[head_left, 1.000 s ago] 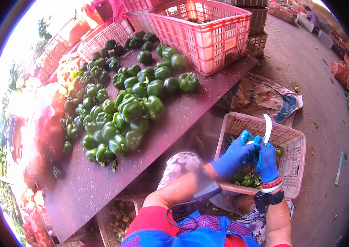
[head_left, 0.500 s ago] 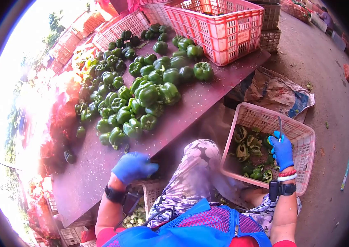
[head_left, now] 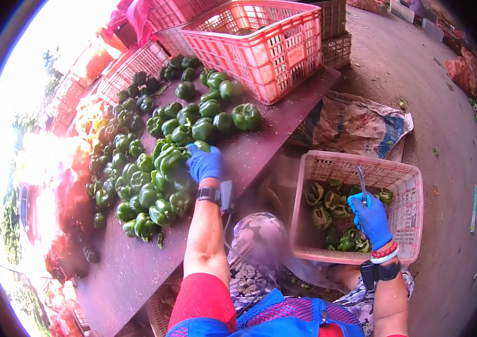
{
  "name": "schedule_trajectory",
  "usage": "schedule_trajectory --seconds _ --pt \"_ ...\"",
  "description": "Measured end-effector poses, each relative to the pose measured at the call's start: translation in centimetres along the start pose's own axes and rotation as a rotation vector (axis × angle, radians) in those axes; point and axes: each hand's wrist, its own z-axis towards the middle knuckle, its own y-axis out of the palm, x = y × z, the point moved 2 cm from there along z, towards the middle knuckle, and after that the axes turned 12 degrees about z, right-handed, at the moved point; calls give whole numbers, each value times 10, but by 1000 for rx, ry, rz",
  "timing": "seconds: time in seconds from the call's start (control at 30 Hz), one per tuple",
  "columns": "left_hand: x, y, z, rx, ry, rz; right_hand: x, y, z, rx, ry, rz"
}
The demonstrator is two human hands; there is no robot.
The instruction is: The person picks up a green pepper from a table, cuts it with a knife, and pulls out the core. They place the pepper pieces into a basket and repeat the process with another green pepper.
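My left hand (head_left: 204, 164), in a blue glove, reaches onto the heap on the table, its fingers closed round a green bell pepper (head_left: 202, 146). More green bell peppers (head_left: 148, 195) lie about it, some touching. In my right hand (head_left: 372, 220), also gloved in blue, is a small knife (head_left: 361, 181) with a slim, slightly curved blade pointing up. This hand is over a pink crate (head_left: 300, 191) low on my right. Cut-open green peppers (head_left: 321, 217) and pepper pieces lie inside that crate; my right hand hides part of them.
A large pink crate (head_left: 252, 53) stands at the table's (head_left: 261, 151) far end, with dark crates (head_left: 337, 51) stacked behind it. A crumpled sack (head_left: 353, 126) lies beyond the low crate. Red net bags (head_left: 81, 196) line the table's left side.
My left hand has moved from the table's near edge up and right onto the pepper heap, and has taken hold of a pepper. The right hand with the knife stays over the crate.
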Motion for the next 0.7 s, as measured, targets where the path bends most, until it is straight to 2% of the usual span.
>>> schedule_trajectory --seconds 0.03,0.13,0.23,0.3,0.33,0.4,0.43,0.5,0.57,0.6,0.63,0.7 --pt "-2 -1 -3 58 -11 -11 -1 1 0 0 2 3" --pt "-30 11 3 99 160 -289 -7 6 -2 -37 22 96" --pt "-49 11 -15 -334 24 -940 -6 15 -6 -129 62 216" --pt "-47 -4 -37 -738 -58 -1266 -8 22 -5 -217 104 325" --pt "-43 -1 -46 -686 198 -1145 -10 29 -4 -265 136 395" --pt "-14 -26 -90 -814 411 -1147 -13 43 -2 -356 169 536" --pt "9 -62 -123 -1005 364 -1269 -16 50 -1 -402 165 605" --pt "34 -65 -159 -1083 600 -1139 -26 61 -5 -473 37 714" --pt "56 -54 -186 -857 1147 -905 -40 56 -10 -544 -61 726" --pt "71 -58 -203 -1148 971 -1043 -40 35 -1 -560 -32 655" --pt "73 -34 -197 -1092 1080 -976 -43 32 -2 -532 -172 628" --pt "72 -27 -200 -1070 1060 -902 -56 35 -4 -484 -444 561"
